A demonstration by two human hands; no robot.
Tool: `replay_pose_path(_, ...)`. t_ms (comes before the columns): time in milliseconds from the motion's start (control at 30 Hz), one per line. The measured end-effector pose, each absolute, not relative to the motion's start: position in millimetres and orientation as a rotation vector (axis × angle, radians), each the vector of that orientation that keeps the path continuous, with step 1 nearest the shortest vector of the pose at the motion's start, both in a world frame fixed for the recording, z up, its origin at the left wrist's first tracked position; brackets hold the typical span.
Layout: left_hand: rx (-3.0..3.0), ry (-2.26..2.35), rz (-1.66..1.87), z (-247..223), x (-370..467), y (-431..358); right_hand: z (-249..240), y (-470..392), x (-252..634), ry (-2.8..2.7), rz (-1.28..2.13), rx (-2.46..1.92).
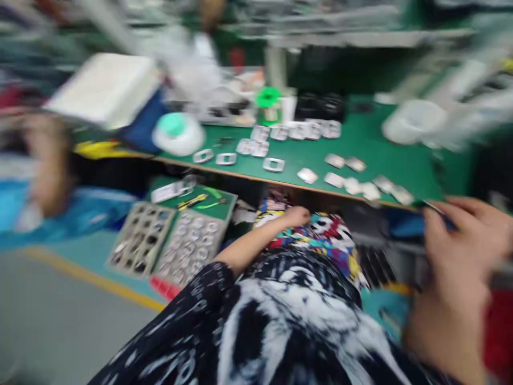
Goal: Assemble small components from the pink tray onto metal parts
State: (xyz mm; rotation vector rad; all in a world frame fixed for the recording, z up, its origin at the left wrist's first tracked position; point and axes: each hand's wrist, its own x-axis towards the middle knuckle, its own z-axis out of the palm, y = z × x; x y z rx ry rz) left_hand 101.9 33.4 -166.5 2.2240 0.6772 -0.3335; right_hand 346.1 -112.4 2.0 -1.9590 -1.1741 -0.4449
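Observation:
My left hand (298,216) rests closed on the colourful printed cloth (328,230) over my lap, just below the bench edge. Its fingers are curled in, and whatever they may hold is hidden. On the right, my right hand (468,230) is raised at the front edge of the bench. Between its thumb and fingers it pinches a small, thin, flat piece (435,207) with a pale edge, blurred. Nearest to that hand on the green bench top (360,184) lie several small pale flat parts (371,191).
Several whitish frames (273,164) lie mid-bench. Behind them stand a green spool (268,99) and a white bottle (178,133); a white round container (414,122) is at right. Lower left are trays of parts (188,246) and cutters (210,199). Another person's arm (50,166) reaches in at left.

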Motion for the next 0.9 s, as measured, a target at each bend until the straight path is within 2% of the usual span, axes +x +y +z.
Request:
replay_pose_path(67, 2.200, 0.582, -0.315, -166.9, 103.9, 26.5, 9.1, -163.6, 338.6, -1.096, -0.548, -1.954)
replay_pose_path(167, 2.119, 0.474, -0.289, -154.8, 100.7, 19.6, 10.2, -171.4, 317.9, -0.889, -0.087, -1.765)
replay_pose_path(233, 2.042, 0.460, -0.224, -129.5, 88.8, 10.8, 6.7, -158.9, 304.3, -0.786, 0.232, -1.629)
replay_pose_path(333, 1.799, 0.498, 0.061, -73.9, 71.2, -5.8, 1.2, -148.6, 280.6, -0.701, 0.610, -1.485)
replay_pose_path(400, 1.726, 0.523, 0.321, -39.6, 69.1, -12.1, -3.8, -146.7, 267.7, -0.677, 0.735, -1.420)
replay_pose_path(567, 2.124, 0.452, 0.940, -2.9, 77.3, -11.1, -15.4, -133.8, 246.0, -0.704, 0.810, -1.405)
replay_pose_path(733, 2.349, 0.426, 0.995, -9.5, 74.5, -9.6, -15.2, -124.3, 226.7, -0.860, 0.759, -1.416)
replay_pose_path(900, 2.299, 0.472, 1.040, -13.3, 71.1, -9.2, -15.4, -123.2, 214.6, -0.917, 0.680, -1.371)
